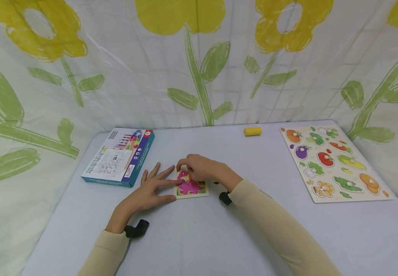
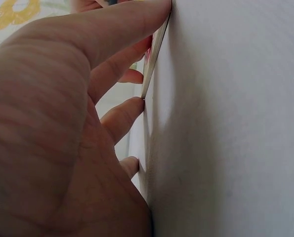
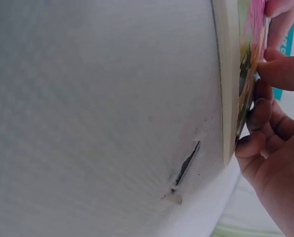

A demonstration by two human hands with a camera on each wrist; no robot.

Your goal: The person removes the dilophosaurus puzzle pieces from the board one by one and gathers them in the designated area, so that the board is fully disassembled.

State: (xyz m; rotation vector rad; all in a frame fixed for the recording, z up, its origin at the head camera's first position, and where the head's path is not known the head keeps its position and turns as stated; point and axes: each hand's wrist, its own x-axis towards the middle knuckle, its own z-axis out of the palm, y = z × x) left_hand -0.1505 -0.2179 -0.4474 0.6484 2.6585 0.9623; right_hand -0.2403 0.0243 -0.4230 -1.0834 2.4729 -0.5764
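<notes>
A small wooden dinosaur puzzle (image 1: 191, 188), pink on a green ground in a pale frame, lies flat at the middle of the table. My left hand (image 1: 149, 193) is at its left side, fingers spread; the index finger reaches over the picture and the thumb tip is at the lower left corner. From above, my right hand (image 1: 199, 167) bends over the upper part with curled fingers. In the right wrist view, several right fingertips (image 3: 250, 144) meet the face and edge of the puzzle (image 3: 230, 94). I cannot tell whether they pinch a piece.
A boxed set (image 1: 110, 161) lies at the back left. A yellow cylinder (image 1: 252, 131) sits near the back edge. At the right lies a vegetable peg puzzle board (image 1: 337, 163). A small dark flat thing (image 3: 187, 165) is on the table beside the dinosaur puzzle.
</notes>
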